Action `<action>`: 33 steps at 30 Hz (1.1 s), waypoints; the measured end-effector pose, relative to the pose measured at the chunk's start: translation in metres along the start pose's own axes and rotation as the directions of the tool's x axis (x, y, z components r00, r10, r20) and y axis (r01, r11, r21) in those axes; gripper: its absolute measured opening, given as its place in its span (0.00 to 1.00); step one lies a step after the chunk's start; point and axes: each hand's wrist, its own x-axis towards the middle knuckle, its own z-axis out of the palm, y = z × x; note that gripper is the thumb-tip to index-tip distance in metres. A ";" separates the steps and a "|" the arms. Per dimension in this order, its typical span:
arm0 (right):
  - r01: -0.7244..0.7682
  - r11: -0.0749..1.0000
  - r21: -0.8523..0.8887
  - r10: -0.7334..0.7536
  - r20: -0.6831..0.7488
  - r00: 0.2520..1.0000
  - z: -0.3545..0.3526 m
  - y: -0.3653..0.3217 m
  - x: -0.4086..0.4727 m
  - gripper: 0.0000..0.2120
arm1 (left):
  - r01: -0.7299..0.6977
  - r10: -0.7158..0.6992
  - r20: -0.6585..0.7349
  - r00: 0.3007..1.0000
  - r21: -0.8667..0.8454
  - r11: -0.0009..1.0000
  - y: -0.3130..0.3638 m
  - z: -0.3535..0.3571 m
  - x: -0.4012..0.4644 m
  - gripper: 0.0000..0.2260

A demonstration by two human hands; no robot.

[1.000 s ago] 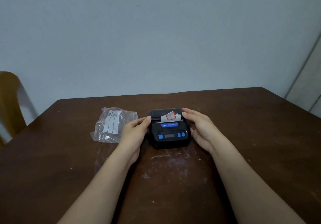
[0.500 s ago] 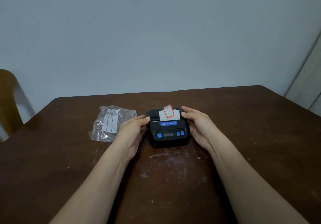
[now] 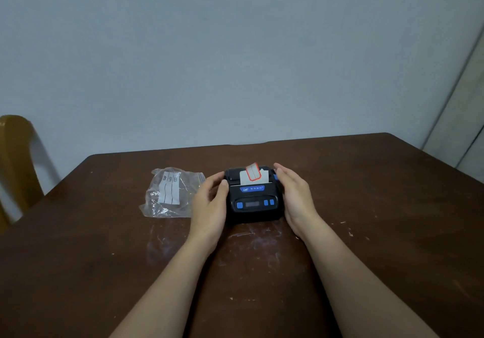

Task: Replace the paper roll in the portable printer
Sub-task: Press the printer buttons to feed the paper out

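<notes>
A small black portable printer (image 3: 252, 204) with blue buttons sits on the dark wooden table (image 3: 379, 206). Its lid looks closed, and a white label strip with a red border (image 3: 252, 176) sticks up out of the top slot. My left hand (image 3: 209, 204) cups the printer's left side, thumb on the top left corner. My right hand (image 3: 296, 193) lies against the right side with its fingers stretched along the back corner. The roll inside is hidden.
A crumpled clear plastic bag (image 3: 167, 193) with a white printed label lies just left of my left hand. A wooden chair back (image 3: 15, 159) stands at the table's left edge. A plain wall rises behind the table's far edge.
The label strip stands more upright and further out of the slot than a second ago. Both hands have stayed at the printer's sides, shifting only slightly.
</notes>
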 end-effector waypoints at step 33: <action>0.015 1.000 -0.023 -0.014 0.029 0.999 -0.013 0.007 -0.030 0.19 | -0.091 0.056 0.150 0.987 0.234 0.968 -0.004 -0.009 -0.028 0.24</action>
